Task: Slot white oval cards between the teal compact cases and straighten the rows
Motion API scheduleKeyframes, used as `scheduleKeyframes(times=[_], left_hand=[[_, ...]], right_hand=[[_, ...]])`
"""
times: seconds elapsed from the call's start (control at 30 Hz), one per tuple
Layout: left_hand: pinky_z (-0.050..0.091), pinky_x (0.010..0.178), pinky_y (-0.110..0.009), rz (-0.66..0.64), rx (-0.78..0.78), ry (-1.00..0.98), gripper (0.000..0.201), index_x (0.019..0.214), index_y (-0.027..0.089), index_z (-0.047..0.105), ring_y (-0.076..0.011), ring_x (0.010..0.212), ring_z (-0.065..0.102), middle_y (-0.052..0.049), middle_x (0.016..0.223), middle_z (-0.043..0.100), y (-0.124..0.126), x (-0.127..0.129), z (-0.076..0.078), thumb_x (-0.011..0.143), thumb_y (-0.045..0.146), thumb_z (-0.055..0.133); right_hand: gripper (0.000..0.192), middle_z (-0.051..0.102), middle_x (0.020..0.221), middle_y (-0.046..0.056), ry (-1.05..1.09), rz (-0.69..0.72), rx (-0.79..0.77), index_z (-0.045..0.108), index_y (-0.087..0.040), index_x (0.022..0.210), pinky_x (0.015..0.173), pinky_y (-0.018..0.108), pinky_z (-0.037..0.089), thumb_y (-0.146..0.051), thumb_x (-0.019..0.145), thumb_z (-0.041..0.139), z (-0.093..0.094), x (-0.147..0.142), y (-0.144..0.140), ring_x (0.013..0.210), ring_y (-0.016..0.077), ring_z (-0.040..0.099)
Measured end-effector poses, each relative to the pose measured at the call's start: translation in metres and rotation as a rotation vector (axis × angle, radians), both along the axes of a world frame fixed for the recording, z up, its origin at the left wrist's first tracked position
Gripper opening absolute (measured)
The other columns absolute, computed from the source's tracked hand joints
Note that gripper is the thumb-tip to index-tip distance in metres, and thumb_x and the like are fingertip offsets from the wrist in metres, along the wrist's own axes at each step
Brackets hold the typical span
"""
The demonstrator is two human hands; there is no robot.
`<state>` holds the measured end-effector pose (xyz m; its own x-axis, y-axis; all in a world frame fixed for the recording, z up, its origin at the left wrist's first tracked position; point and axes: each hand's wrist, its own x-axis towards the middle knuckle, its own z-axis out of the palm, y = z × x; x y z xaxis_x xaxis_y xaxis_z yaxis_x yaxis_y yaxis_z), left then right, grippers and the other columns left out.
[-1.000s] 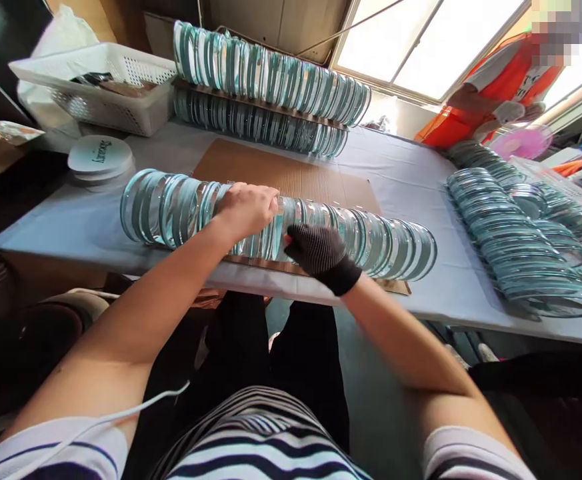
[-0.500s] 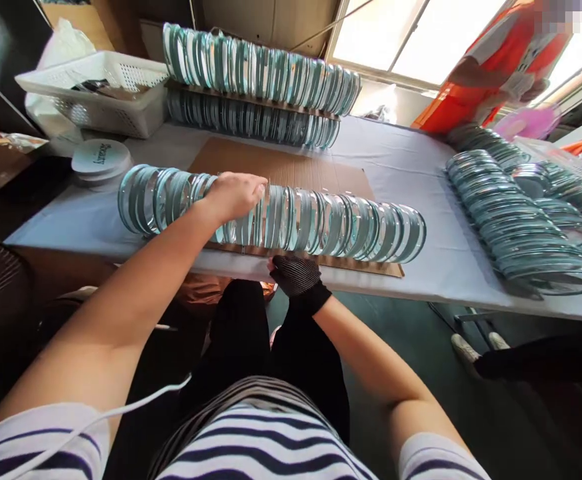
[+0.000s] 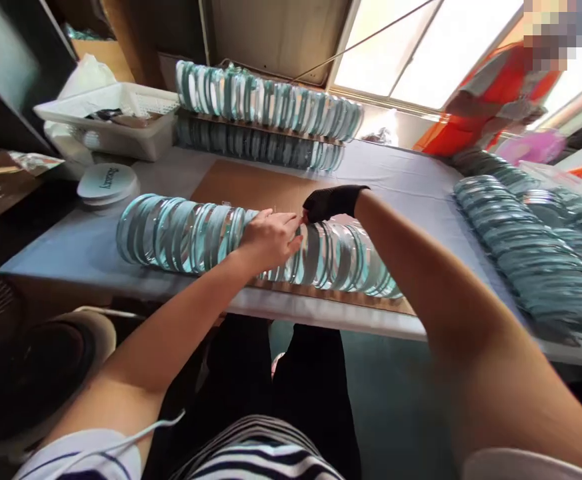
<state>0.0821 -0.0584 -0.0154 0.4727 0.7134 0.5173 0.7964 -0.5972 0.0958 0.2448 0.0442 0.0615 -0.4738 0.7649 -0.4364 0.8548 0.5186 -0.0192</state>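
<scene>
The near row of round glass pieces [image 3: 181,233], stood on edge one against another, lies along the near edge of the cloth-covered table [image 3: 411,187], on a sheet of brown cardboard [image 3: 255,183]. The bare left hand [image 3: 273,237] rests on top of the row near its middle, fingers loosely extended and slightly bent, gripping nothing visible. The right hand [image 3: 333,203], in a dark glove, bends in over the row's far side, its fingers curled close beside the left fingertips; whether it holds anything cannot be told. Toward the table's far edge stand two stacked rows of similar glass [image 3: 271,100], with a white basket [image 3: 141,141] at their left. More glass rows [image 3: 521,253] run down the table's right side.
</scene>
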Motion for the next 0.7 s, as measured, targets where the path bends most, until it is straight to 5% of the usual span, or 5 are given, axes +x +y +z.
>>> scheduleKeyframes(times=[0.17,0.37,0.57,0.7], left_hand=[[0.033,0.109,-0.043,-0.028,-0.039,-0.001,0.041,0.131,0.024,0.057,-0.0231,0.119,0.059,-0.007,0.130,0.064,0.002,-0.001,0.005,0.094,0.037,0.044],[0.030,0.110,-0.042,-0.023,-0.120,-0.059,0.038,0.125,0.023,0.062,-0.0236,0.119,0.058,-0.005,0.129,0.065,0.000,0.000,0.007,0.095,0.036,0.041],[0.029,0.109,-0.043,-0.003,-0.184,-0.043,0.039,0.128,0.028,0.060,-0.0254,0.122,0.053,-0.003,0.133,0.062,0.003,-0.001,0.008,0.093,0.037,0.043],[0.030,0.108,-0.041,0.002,-0.190,-0.001,0.041,0.129,0.027,0.058,-0.0250,0.123,0.052,-0.002,0.135,0.060,0.004,-0.003,0.009,0.093,0.037,0.041]], right_hand=[[0.023,0.071,0.084,0.016,-0.313,0.106,0.363,0.073,-0.010,0.086,0.069,0.032,0.043,-0.027,0.086,0.058,0.006,-0.016,-0.020,0.081,0.0232,0.067],[0.026,0.072,0.091,0.010,-0.041,0.020,0.549,0.071,-0.017,0.096,0.068,0.028,0.039,-0.030,0.084,0.051,-0.007,0.011,-0.084,0.083,0.0230,0.066],[0.037,0.073,0.090,0.012,0.077,-0.141,0.574,0.071,-0.019,0.098,0.066,0.029,0.036,-0.036,0.092,0.039,-0.088,0.020,-0.180,0.084,0.0243,0.065],[0.040,0.073,0.104,0.013,0.090,-0.238,0.458,0.070,-0.024,0.108,0.073,0.032,0.041,-0.037,0.096,0.034,-0.139,0.014,-0.197,0.095,0.0267,0.066]])
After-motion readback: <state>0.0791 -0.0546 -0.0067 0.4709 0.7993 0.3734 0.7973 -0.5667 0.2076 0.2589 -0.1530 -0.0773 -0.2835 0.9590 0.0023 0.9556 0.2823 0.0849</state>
